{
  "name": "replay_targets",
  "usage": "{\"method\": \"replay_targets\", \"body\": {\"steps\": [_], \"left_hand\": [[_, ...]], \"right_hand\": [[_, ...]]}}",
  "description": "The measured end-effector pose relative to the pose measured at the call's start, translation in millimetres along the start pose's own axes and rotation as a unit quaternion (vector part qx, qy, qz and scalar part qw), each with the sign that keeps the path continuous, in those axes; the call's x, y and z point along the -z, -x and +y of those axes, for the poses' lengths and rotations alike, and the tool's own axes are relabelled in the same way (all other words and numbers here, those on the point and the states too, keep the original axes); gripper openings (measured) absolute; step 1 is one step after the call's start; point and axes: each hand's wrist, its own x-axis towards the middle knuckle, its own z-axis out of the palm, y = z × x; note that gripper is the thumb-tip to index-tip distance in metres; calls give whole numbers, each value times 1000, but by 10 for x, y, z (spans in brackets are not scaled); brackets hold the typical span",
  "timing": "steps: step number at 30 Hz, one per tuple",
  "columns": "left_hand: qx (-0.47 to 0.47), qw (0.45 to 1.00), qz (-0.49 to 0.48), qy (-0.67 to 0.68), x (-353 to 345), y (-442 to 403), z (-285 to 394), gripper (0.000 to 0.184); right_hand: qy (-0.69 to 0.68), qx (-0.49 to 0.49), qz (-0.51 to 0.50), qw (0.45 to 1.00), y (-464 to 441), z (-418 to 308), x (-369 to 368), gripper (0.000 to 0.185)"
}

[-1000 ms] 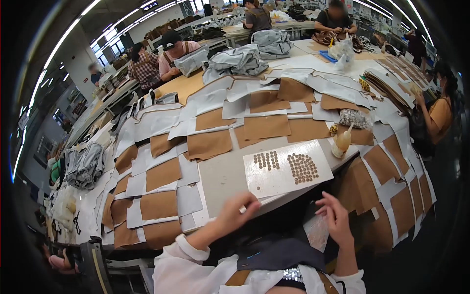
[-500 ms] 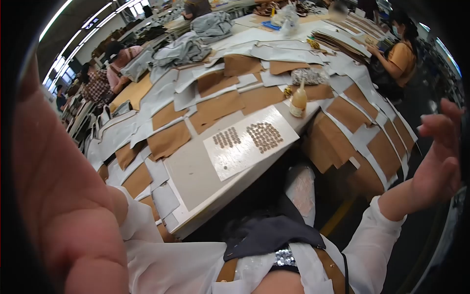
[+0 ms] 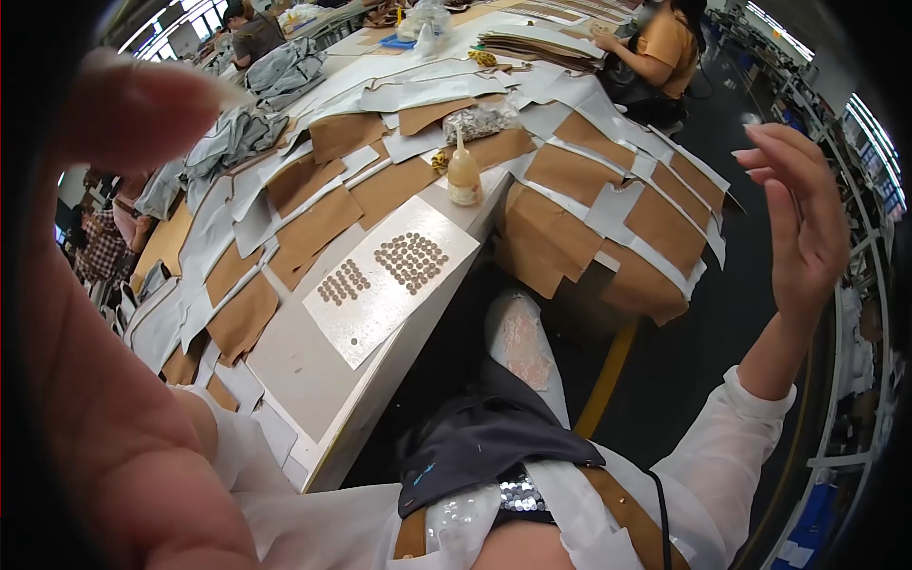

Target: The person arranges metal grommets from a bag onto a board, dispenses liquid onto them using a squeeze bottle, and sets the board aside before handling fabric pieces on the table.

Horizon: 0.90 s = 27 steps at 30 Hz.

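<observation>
My left hand [image 3: 123, 380] fills the left side of the view, very close to the camera. Its palm shows and its visible fingers are apart, with nothing seen in them. On the right, my right hand [image 3: 803, 209] is raised in the air, open with fingers loosely bent and holding nothing visible. Between the hands, a white board [image 3: 356, 328] lies on the table corner. Small round brown discs [image 3: 411, 263] stand on it in two groups, with one disc apart near its lower edge. A glue bottle [image 3: 464, 179] with a pointed nozzle stands upright behind the board.
Brown and white sheet pieces [image 3: 313, 233] overlap across the table and hang over its edge [image 3: 608, 209]. A clear bag of small items [image 3: 480, 121] lies behind the bottle. A co-worker in an orange top [image 3: 660, 57] sits at the far right; other people are at the left.
The camera view has swung right, so the table and board appear further left. My left hand's blurred fingertip has come into view at the top left. My right hand appears higher.
</observation>
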Motion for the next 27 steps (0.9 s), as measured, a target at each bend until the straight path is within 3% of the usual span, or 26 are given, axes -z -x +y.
{"method": "replay_targets", "body": {"steps": [6, 12, 16, 18, 19, 20, 24, 27], "left_hand": [[-13, 1000, 7, 14, -105, -108, -62, 54], [-9, 999, 18, 43, -295, -209, -113, 48], [20, 997, 23, 74, -676, -121, -164, 38], [28, 997, 7, 78, -867, -89, -149, 25], [54, 994, 9, 98, -943, -128, -72, 19], [83, 986, 31, 140, -1088, -104, -66, 28], [61, 985, -17, 163, -1488, -49, -47, 23], [71, 974, -47, 211, -1931, 54, 16, 18]], "right_hand": [[-46, -256, -89, 961, 325, 701, -287, 20], [11, -323, -259, 910, 1223, 1792, -1140, 20], [72, -226, -276, 931, 1811, 1979, -1941, 40], [108, -237, -361, 896, 1778, 1887, -2218, 49], [129, -211, -369, 896, 1801, 1916, -2338, 47], [150, -186, -377, 895, 1846, 1960, -2463, 45], [171, -116, -365, 908, 2081, 2190, -2667, 33], [129, -147, -273, 942, 2113, 2130, -2419, 22]]}}
